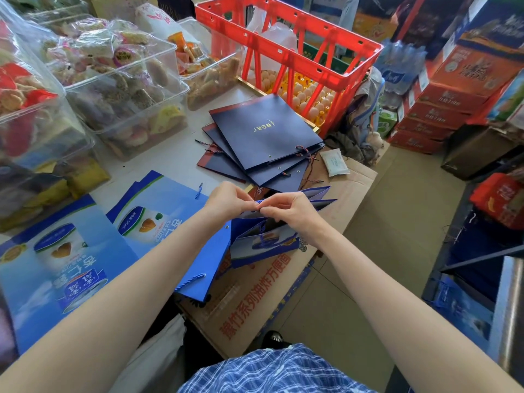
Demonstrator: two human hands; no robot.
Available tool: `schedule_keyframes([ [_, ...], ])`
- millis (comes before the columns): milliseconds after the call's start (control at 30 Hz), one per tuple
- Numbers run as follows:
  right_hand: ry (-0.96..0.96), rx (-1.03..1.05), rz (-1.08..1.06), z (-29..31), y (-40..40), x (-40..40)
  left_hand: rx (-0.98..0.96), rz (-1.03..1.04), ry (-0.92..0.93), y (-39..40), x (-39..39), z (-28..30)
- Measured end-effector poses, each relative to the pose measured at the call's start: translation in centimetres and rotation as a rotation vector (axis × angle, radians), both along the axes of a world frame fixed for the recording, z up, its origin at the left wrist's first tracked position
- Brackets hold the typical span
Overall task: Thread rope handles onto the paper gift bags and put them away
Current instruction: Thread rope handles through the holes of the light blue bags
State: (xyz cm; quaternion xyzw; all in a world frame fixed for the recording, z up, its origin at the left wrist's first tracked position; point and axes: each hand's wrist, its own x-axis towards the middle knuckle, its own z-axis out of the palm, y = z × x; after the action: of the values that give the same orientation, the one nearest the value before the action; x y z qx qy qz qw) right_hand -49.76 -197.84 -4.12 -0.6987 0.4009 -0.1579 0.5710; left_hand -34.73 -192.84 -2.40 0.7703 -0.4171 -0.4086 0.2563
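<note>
Hands meet at the top edge of a blue paper gift bag (263, 245) that is partly unfolded over a flattened cardboard box (283, 287). The left hand (229, 198) and the right hand (289, 208) both have fingertips curled together, pinching a short bit of blue rope (258, 204) at the bag's rim; whether the rope end sits in an eyelet cannot be told, since the fingers cover it. Just left of this bag lies a folded blue bag (209, 265) with a rope handle (192, 280) already threaded through it. Farther left, two light-blue printed bags (65, 251) lie flat on the white table (158, 154). Beyond the hands, a fanned stack of navy bags (263, 134) lies on the table, twisted cords poking from its edges. Clear plastic bins of wrapped snacks (119, 80) line the table's left side, and a red plastic crate (286, 49) stands behind the navy stack above trays of eggs (306, 97).
</note>
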Motion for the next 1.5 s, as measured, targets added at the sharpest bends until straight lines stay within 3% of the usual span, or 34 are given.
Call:
schedule_keyframes([
  [100,0.089,-0.034,0.032,0.3,-0.3,0.6,-0.038,-0.009,-0.101,0.0,-0.1,0.0],
  [300,0.221,-0.169,0.042,0.1,-0.6,1.5,0.045,0.094,0.001,-0.1,-0.4,-0.3],
  [400,0.258,-0.238,0.045,0.2,-0.8,1.8,-0.056,0.060,-0.005,-0.3,-0.1,-0.2],
  [533,0.241,-0.225,-0.047,0.5,-1.3,2.3,-0.322,-0.155,-0.329,0.0,-0.2,-0.1],
  [633,0.220,-0.197,-0.072,0.4,-1.3,2.6,-0.308,-0.085,-0.481,0.5,-0.6,-0.4],
  [733,0.167,-0.173,-0.085,0.0,-1.0,2.4,-0.226,0.113,-0.245,0.6,-0.3,-0.8],
  [833,0.143,-0.122,-0.065,0.1,-1.0,2.1,-0.183,0.141,-0.101,0.4,-0.2,-0.9],
  [967,0.102,-0.035,-0.061,0.6,-1.1,2.0,-0.220,0.068,-0.130,0.5,0.1,-1.0],
  [1133,-0.034,0.124,-0.244,0.7,-1.0,2.1,-0.300,-0.020,-0.135,1.3,0.4,-1.5],
  [1333,0.000,-0.127,-0.221,0.3,-0.7,3.1,-0.315,-0.109,-0.124,1.1,1.2,-1.4],
  [1500,0.022,-0.130,-0.288,-0.3,-0.5,3.4,-0.326,-0.014,-0.017,1.0,1.3,-1.6],
])
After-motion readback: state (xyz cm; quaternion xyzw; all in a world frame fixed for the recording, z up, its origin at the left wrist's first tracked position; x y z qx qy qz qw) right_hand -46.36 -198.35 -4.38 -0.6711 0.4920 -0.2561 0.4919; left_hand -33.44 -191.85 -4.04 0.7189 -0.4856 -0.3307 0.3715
